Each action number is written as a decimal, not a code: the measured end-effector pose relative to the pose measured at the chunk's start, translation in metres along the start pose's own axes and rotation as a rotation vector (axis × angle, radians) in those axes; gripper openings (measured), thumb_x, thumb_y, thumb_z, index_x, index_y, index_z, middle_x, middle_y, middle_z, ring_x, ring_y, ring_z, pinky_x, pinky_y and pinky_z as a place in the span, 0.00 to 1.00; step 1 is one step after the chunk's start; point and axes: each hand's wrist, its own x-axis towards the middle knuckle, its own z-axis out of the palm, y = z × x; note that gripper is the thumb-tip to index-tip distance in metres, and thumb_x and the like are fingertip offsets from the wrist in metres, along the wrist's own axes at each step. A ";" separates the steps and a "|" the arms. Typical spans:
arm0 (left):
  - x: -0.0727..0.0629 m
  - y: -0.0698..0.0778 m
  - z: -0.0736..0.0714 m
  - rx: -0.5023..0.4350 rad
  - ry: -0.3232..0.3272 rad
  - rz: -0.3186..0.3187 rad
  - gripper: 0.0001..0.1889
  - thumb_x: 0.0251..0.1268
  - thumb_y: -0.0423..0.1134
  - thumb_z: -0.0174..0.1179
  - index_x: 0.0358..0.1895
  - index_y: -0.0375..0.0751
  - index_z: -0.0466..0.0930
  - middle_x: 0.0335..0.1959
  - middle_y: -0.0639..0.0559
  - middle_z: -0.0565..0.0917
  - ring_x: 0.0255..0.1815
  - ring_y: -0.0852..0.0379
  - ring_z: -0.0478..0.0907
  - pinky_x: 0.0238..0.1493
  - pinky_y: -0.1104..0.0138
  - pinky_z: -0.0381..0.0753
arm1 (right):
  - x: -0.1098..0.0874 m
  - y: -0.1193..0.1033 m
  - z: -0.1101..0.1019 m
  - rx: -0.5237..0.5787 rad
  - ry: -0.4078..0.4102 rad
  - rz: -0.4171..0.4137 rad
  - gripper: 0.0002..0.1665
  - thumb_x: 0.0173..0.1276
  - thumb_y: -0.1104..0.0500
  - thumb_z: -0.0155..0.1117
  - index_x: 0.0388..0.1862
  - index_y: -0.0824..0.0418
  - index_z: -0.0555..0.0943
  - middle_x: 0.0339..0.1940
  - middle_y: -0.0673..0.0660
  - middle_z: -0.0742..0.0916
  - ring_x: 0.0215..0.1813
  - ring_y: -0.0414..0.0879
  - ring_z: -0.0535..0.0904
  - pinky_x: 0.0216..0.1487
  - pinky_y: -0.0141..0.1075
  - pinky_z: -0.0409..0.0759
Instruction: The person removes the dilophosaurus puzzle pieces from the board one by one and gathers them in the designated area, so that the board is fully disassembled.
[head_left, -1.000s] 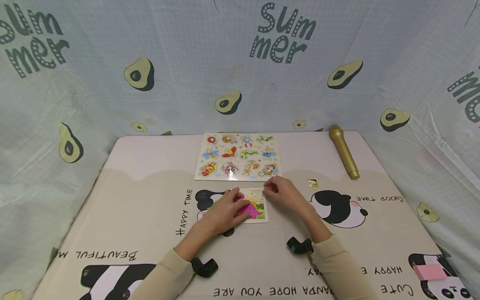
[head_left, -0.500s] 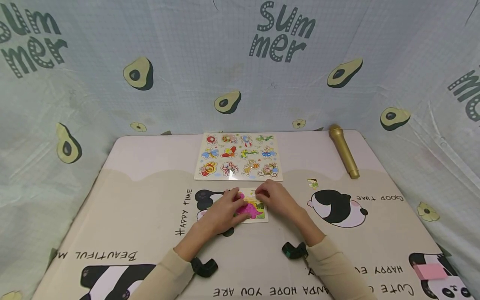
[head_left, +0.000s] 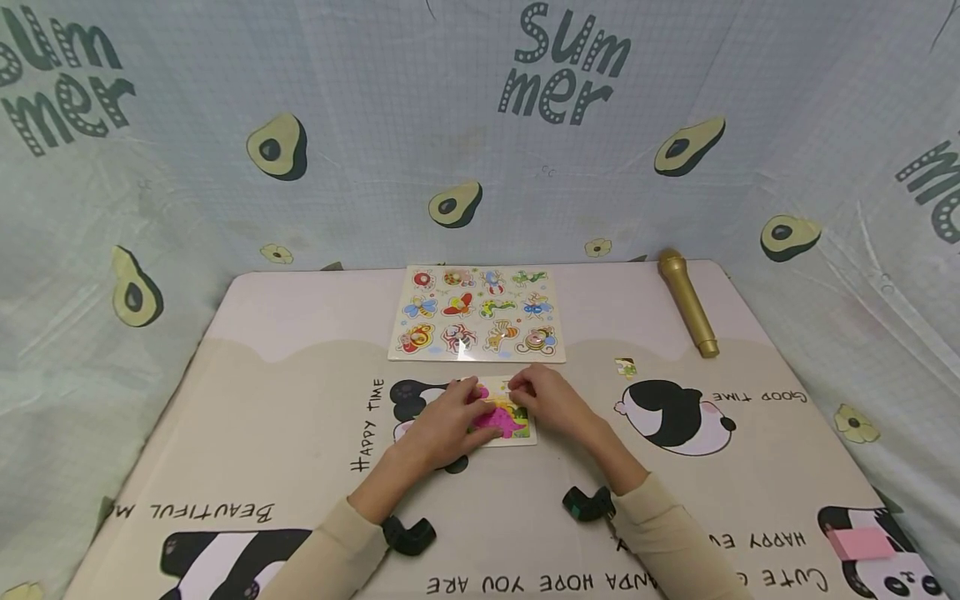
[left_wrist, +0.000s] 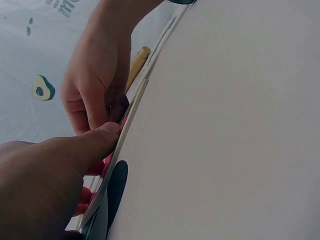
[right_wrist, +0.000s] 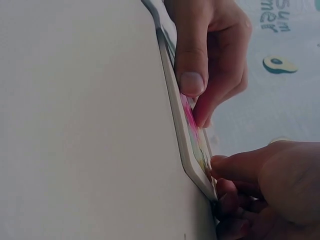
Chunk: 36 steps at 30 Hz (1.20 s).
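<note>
While left hand lay on puzzle, fingers spread, right hand bunched fingertips over far corner, pinched piece unverifiable; fitting seemed underway, next likely needed careful alignment.

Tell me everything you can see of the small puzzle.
The puzzle is a thin, pale board with rounded corners, perhaps wooden, showing a pink figure on green and yellow. It lies flat on the table. The left hand rests on it, hiding its left part; the right hand touches near its far right corner.
</note>
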 end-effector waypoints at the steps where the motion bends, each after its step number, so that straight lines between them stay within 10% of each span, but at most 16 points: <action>1: 0.000 0.000 0.000 -0.001 0.001 0.001 0.23 0.65 0.58 0.65 0.55 0.47 0.86 0.53 0.46 0.78 0.53 0.51 0.78 0.73 0.51 0.69 | 0.000 0.000 0.000 0.002 -0.002 0.006 0.08 0.71 0.60 0.64 0.43 0.63 0.84 0.36 0.54 0.81 0.37 0.43 0.74 0.40 0.32 0.75; 36: 0.000 0.002 -0.001 0.006 0.007 -0.014 0.24 0.64 0.58 0.65 0.56 0.46 0.86 0.52 0.45 0.77 0.51 0.51 0.78 0.70 0.52 0.73 | -0.001 -0.003 0.003 0.070 0.012 0.068 0.09 0.71 0.61 0.64 0.47 0.62 0.79 0.36 0.53 0.82 0.37 0.42 0.73 0.39 0.31 0.74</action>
